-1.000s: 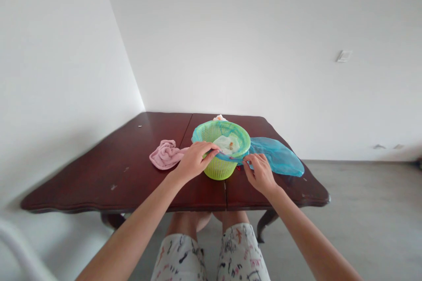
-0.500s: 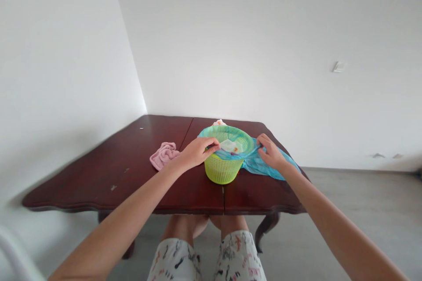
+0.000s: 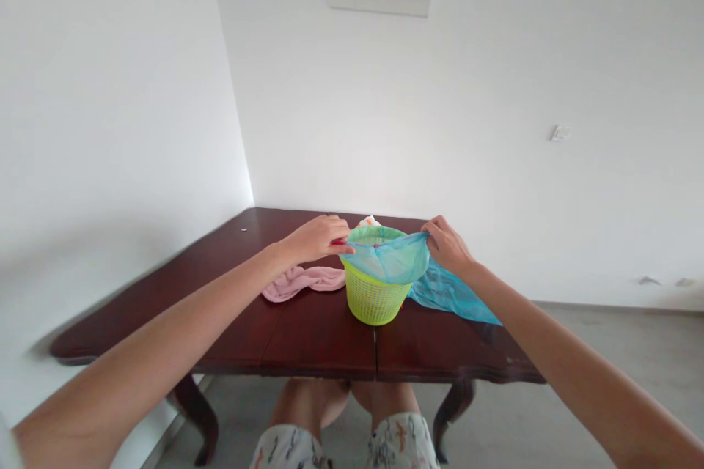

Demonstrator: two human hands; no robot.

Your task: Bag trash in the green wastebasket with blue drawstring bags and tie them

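A yellow-green mesh plastic basket stands upright on the table in front of me. Thin, see-through blue plastic bag film hangs over its near rim. My left hand pinches the film's edge at the left of the rim, where a bit of red shows by the fingers. With my right hand I pinch the same film at the right, pulled taut and slightly raised. More blue plastic lies right of the basket under my right arm; whether it is one piece with the film I cannot tell.
A crumpled pink cloth lies left of the basket, below my left wrist. Behind the basket a white and orange item peeks out. The dark red wooden table meets the wall at its back; my knees are under its front edge.
Both hands have drawn the film out, so it now drapes over the basket's near side. The left hand moved outward. The pink cloth stretches nearer the basket. The view tilted up.
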